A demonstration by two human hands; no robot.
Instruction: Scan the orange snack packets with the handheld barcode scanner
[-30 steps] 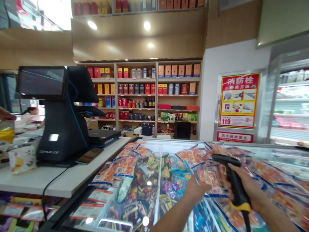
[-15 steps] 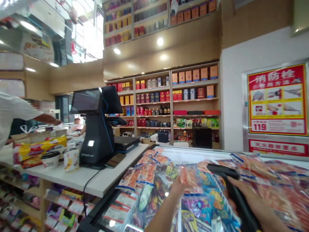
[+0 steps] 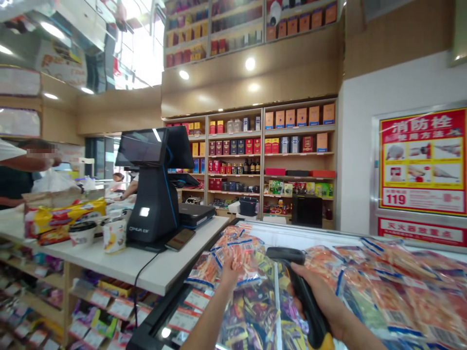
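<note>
My right hand is wrapped around the handle of a black barcode scanner, its head pointing to the left. To the left of it, my left hand grips a clear, blue-edged packet of reddish-orange food. That packet is held above a freezer chest full of bagged goods. Small colourful wrapped packs fill the section under my hands. More blue-edged packets are heaped on the right. How my left fingers sit on the packet is partly hidden.
On the white counter at the left stand a black checkout terminal, a phone, paper cups and yellow snack packs. A cable hangs over its edge. A co-worker's arm reaches in at far left.
My left hand has moved left with the packet. The scanner in my right hand has moved left too. The view has shifted slightly, and the person's arm at far left has changed position.
</note>
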